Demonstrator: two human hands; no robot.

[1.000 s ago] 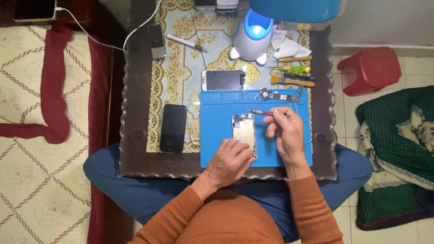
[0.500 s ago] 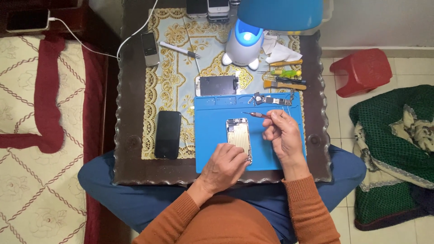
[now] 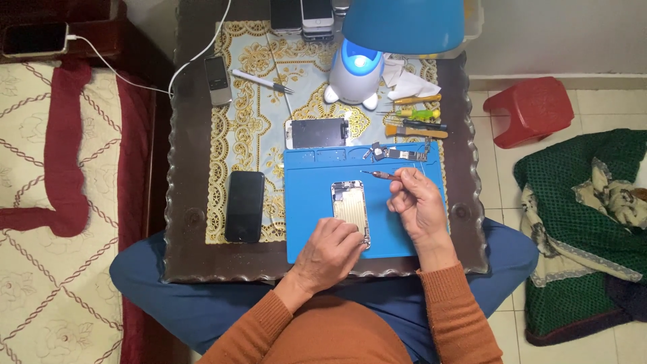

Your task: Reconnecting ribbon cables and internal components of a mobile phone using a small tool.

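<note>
An opened phone housing (image 3: pixel 349 204) lies lengthwise on a blue work mat (image 3: pixel 310 202). My left hand (image 3: pixel 330 251) rests on the housing's near end and holds it down. My right hand (image 3: pixel 416 201) hovers just right of the housing and grips a thin screwdriver (image 3: pixel 379 174), whose tip points left above the mat. A small circuit board (image 3: pixel 397 154) lies along the mat's far edge.
On the dark table (image 3: pixel 182 222) lie a black phone (image 3: pixel 244 205), a detached screen (image 3: pixel 317 133), a grey handset (image 3: pixel 218 79), a pen (image 3: pixel 261 81) and several tools (image 3: pixel 418 121). A blue lamp (image 3: pixel 403 23) hangs over the far edge. A red stool (image 3: pixel 527 108) stands on the right.
My right hand with the screwdriver has drawn back slightly from the housing. My left hand stays on the housing's near end. The camera view has shifted a little.
</note>
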